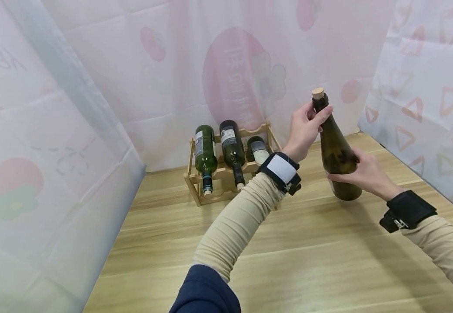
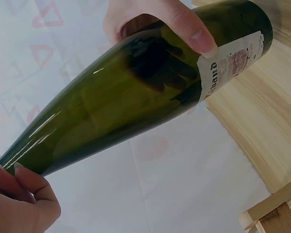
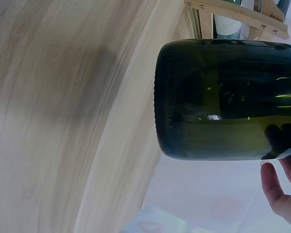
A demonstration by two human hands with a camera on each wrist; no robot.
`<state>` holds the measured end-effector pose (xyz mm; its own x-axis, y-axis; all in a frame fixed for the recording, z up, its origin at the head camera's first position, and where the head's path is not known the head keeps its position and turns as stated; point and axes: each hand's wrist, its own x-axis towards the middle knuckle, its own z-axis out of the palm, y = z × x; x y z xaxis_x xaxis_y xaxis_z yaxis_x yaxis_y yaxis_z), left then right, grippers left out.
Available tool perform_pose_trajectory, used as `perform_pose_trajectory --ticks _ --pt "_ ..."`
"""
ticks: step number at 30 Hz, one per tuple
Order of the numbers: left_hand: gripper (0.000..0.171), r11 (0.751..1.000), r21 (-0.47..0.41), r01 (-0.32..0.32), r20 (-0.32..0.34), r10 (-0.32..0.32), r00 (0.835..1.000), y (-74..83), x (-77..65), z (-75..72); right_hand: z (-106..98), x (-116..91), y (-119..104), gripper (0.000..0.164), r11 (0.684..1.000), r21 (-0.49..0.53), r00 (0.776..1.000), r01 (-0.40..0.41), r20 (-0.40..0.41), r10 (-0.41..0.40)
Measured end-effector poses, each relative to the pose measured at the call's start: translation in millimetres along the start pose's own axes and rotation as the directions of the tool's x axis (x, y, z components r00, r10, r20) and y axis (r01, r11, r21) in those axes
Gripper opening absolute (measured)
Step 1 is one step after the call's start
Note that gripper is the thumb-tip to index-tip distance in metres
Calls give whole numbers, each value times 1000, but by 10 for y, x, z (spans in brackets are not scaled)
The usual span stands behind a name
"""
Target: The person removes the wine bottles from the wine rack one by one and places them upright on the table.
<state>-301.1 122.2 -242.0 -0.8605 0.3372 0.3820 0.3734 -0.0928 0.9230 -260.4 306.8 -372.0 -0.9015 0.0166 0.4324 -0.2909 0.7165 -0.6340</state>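
A dark green wine bottle (image 1: 337, 145) with a cork (image 1: 318, 93) in its mouth is held up over the right part of the table, neck upward and leaning a little left. My left hand (image 1: 304, 129) pinches the neck just below the cork. Lower down, the right hand (image 1: 367, 172) grips the bottle's body, thumb across the front. The left wrist view shows a pale printed label (image 2: 233, 63) near the base, partly under the right thumb. In the right wrist view the bottle's base (image 3: 167, 99) hangs above the wooden surface.
Left of the hands stands a wooden wine rack (image 1: 193, 191). It bears a green bottle (image 1: 206, 150), a dark bottle (image 1: 232, 145) and another bottle (image 1: 258, 148), partly hidden by the left arm. Printed curtains (image 1: 171, 87) enclose the wooden table (image 1: 289, 261) at back and sides.
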Motion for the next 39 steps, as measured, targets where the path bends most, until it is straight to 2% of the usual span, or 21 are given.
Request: perform_pose_trajectory --ticks 19,26,39 --pt "26 1000 20 7 -15 -7 1000 -39 37 147 -104 -29 84 70 998 -59 999 -39 -3 39" --pt "25 999 45 23 -28 -21 999 -53 43 188 -117 -34 86 71 997 -58 999 -47 16 48" --pt "24 997 76 31 -33 -28 999 -53 44 231 -119 -38 136 68 997 -61 998 -56 2 56"
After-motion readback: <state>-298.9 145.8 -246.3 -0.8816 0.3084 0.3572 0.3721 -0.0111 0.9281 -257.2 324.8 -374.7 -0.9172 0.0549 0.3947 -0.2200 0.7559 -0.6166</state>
